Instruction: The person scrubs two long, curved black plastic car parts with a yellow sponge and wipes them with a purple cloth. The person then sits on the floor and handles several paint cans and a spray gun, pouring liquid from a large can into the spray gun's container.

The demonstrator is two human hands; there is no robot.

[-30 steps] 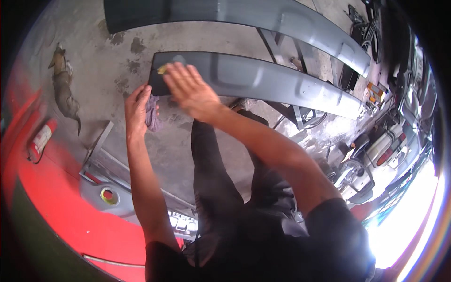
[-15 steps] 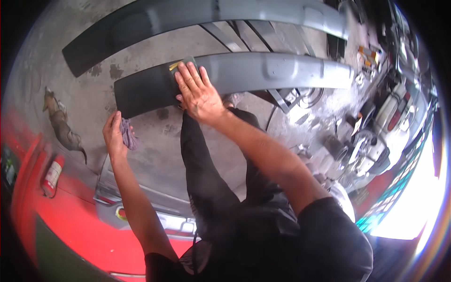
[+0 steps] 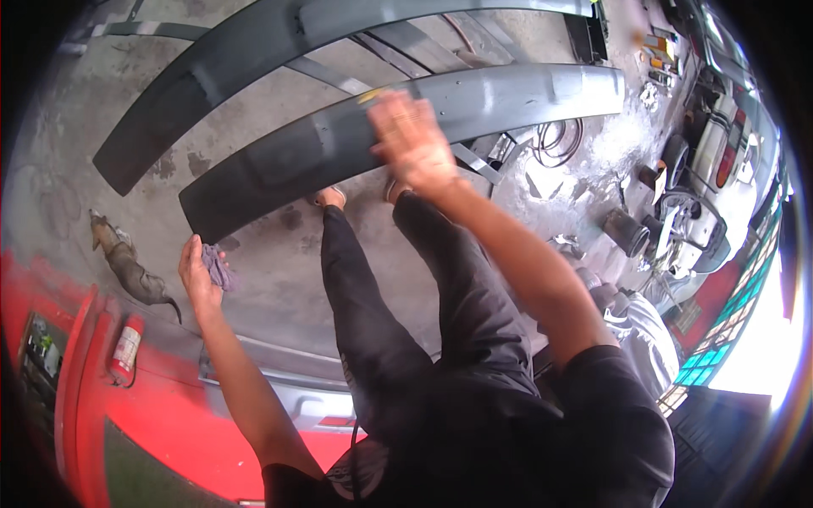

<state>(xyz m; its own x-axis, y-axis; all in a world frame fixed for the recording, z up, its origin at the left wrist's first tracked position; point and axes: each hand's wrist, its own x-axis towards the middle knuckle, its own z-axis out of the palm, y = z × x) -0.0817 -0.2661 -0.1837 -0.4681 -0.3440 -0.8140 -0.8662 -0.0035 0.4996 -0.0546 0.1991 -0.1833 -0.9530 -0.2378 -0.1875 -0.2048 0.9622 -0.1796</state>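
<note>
In front of me lies a long curved dark grey panel (image 3: pixel 284 148), like a vehicle bumper trim, with lighter grey patches. My right hand (image 3: pixel 415 140), blurred by motion, lies over the panel's middle with its fingers stretched out. Beneath its fingertips shows the yellow edge of a thin sanding sheet (image 3: pixel 368 96), mostly hidden by the hand. At the panel's left end, my left hand (image 3: pixel 201 273) is closed around a crumpled purple-grey cloth (image 3: pixel 219 268), its fingertips by the near corner.
A second similar panel (image 3: pixel 229 63) lies beyond, above a metal stand (image 3: pixel 398 55). On the floor at left lies a dog (image 3: pixel 131 267), near a red fire extinguisher (image 3: pixel 127 350). Car parts (image 3: pixel 690 233) and a dark cylinder (image 3: pixel 625 231) clutter the right side.
My right hand has slid rightward along the panel with the sanding sheet. My left hand keeps the cloth near the left corner. The whole view has shifted and tilted.
</note>
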